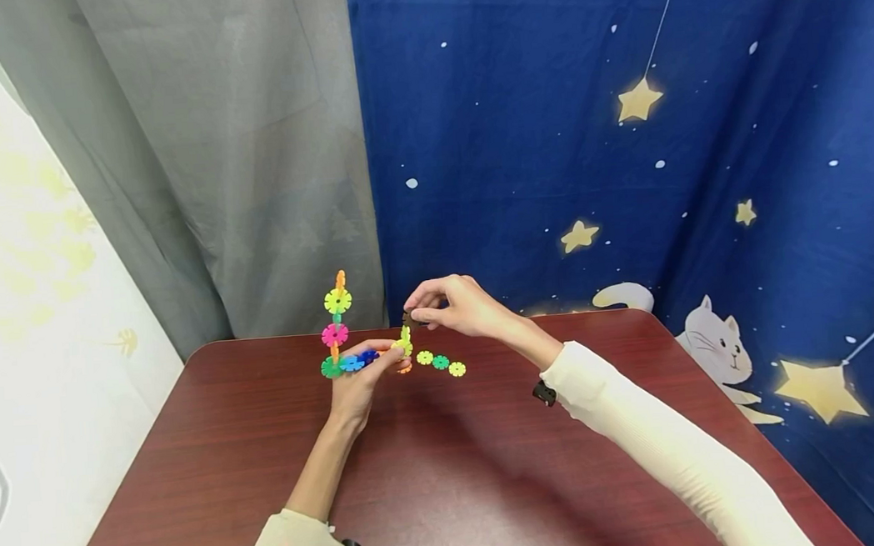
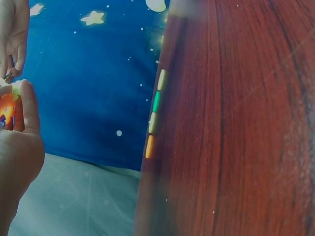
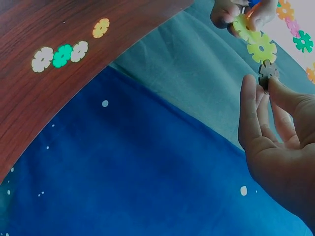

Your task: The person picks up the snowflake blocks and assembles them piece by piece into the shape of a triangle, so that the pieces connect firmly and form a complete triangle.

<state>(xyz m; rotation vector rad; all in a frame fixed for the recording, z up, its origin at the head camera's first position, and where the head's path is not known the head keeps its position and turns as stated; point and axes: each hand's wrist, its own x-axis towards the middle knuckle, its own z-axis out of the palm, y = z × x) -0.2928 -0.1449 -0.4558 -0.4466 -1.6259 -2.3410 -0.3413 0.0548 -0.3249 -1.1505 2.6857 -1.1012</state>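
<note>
A chain of coloured flower-shaped interlocking discs is in my left hand (image 1: 353, 395), whose thumb and fingers pinch it near a yellow disc (image 3: 247, 28). On the left, a column with a pink disc (image 1: 335, 334) rises from a green disc (image 1: 331, 366). Blue discs (image 1: 351, 362) run from that corner into the left hand. A second yellow disc (image 3: 262, 48) stands above the pinched one. My right hand (image 1: 465, 306) pinches a dark disc (image 3: 266, 73) between thumb and index finger, right at the edge of that upper yellow disc. The other right fingers are loosely bent.
On the reddish-brown table (image 1: 435, 490) lie a green disc (image 1: 441, 362) between two yellowish discs (image 3: 42, 59), and an orange disc (image 3: 101, 28) a little apart. Behind the table's far edge hang a grey curtain (image 1: 249, 151) and a blue star-patterned curtain (image 1: 489, 136).
</note>
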